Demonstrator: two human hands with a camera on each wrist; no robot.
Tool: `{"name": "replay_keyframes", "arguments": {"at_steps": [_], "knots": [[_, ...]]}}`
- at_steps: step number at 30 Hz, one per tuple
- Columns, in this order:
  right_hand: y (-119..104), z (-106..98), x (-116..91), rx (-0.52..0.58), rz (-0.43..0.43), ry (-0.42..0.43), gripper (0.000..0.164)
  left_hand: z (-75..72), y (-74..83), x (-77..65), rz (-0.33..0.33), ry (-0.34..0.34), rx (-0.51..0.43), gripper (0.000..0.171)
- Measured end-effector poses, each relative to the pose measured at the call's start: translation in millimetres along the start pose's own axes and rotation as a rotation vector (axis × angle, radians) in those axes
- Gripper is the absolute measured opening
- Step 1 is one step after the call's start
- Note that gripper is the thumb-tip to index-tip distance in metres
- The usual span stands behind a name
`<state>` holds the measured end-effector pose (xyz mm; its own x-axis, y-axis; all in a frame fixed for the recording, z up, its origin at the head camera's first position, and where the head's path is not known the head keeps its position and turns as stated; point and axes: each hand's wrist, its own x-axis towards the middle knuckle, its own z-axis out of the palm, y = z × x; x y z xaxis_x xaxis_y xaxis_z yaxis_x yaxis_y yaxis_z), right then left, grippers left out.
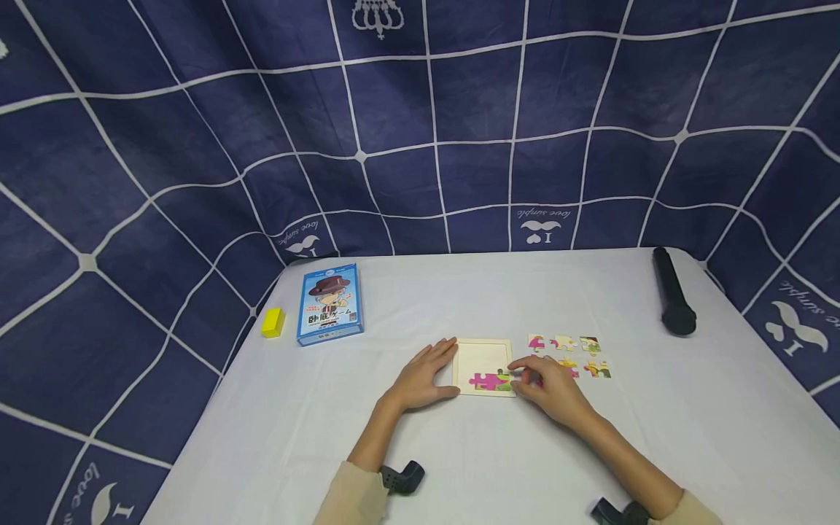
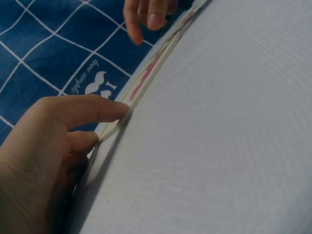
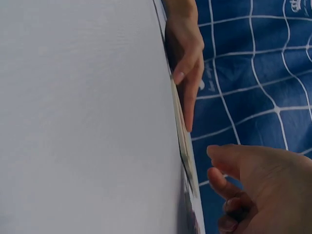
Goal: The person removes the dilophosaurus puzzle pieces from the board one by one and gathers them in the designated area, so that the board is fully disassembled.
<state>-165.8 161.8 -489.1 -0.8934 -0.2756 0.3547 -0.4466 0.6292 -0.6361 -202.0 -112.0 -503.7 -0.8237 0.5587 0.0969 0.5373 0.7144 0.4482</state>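
Observation:
A square wooden puzzle frame (image 1: 482,343) lies on the table with joined pink and green puzzle pieces (image 1: 487,381) in its lower right part. My left hand (image 1: 423,375) rests along the frame's left side, thumb at the near corner and fairly straight fingers at the far one. In the left wrist view, the left fingertips (image 2: 119,112) touch the frame's edge. My right hand (image 1: 547,386) hovers by the frame's right edge. Thumb and forefinger stand apart with nothing visible between them in the right wrist view, where the other fingers (image 3: 234,204) are loosely bent.
Several loose puzzle pieces (image 1: 590,344) lie in rows right of the frame, some partly behind my right hand. A blue game box (image 1: 330,305) and a yellow block (image 1: 273,322) sit at the left. A black microphone (image 1: 673,292) lies far right. Blue curtain (image 1: 472,175) encloses the white table (image 1: 420,292).

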Motion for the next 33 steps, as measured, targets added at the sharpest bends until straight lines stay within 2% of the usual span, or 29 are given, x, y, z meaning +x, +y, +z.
{"name": "replay_keyframes", "arguments": {"at_steps": [4,8,16,26,33], "knots": [[-8,12,8,-0.009,-0.001,-0.061,0.028,-0.6,-1.0,-0.4,-0.001,-0.004,0.002,0.082],[-11,20,13,-0.068,-0.002,-0.106,0.032,-1.1,-0.2,-0.2,0.003,-0.002,0.002,0.082],[-14,27,13,-0.175,-0.033,-0.098,0.026,-0.9,0.6,-1.6,0.008,-0.003,0.008,0.083],[-18,27,15,-0.143,-0.015,-0.090,0.024,-0.1,-0.2,-1.4,0.001,0.008,-0.003,0.082],[-16,26,16,-0.089,-0.040,-0.061,0.024,0.0,0.6,-0.7,-0.008,0.003,0.000,0.083]]}}
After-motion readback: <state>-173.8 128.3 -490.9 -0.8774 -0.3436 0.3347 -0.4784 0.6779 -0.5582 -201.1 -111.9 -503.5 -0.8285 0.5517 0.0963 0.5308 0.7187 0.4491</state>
